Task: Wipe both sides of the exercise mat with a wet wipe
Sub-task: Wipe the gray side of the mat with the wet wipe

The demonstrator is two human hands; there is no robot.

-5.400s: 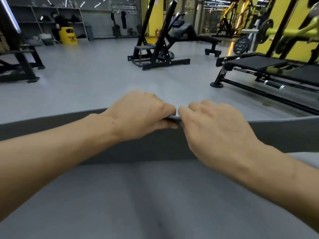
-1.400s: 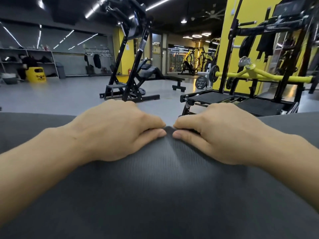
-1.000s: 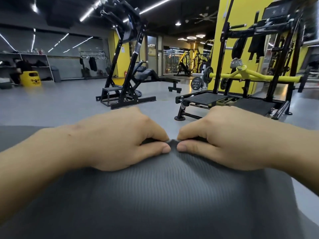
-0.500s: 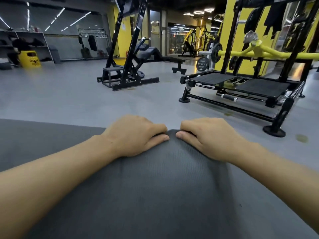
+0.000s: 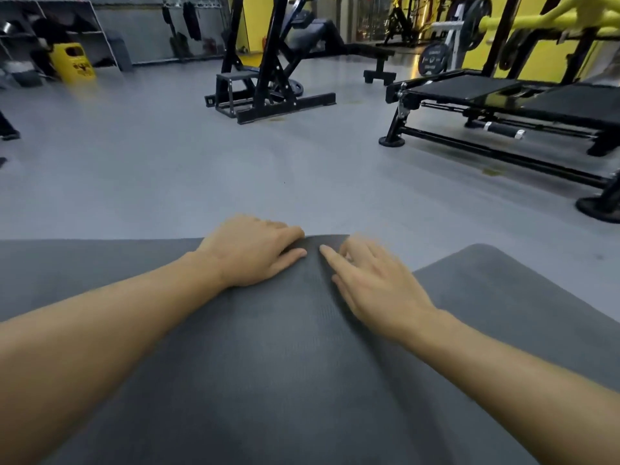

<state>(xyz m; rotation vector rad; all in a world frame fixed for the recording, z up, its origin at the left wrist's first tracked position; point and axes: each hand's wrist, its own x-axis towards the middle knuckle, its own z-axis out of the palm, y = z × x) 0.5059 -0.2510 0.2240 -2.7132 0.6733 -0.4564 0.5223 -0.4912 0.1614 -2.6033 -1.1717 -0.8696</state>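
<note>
Dark grey ribbed foam exercise mat (image 5: 285, 380) fills lower frame. My left hand (image 5: 250, 253) pinches far edge, centre; my right hand (image 5: 375, 286), blurred, fingers spread, holds nothing. Risk: single grip slips, mat flops back.

Left hand (image 5: 255, 253) and right hand (image 5: 372, 283) lie side by side on the mat (image 5: 268, 380), floor (image 5: 167, 169) and machine (image 5: 275, 62) beyond
</note>
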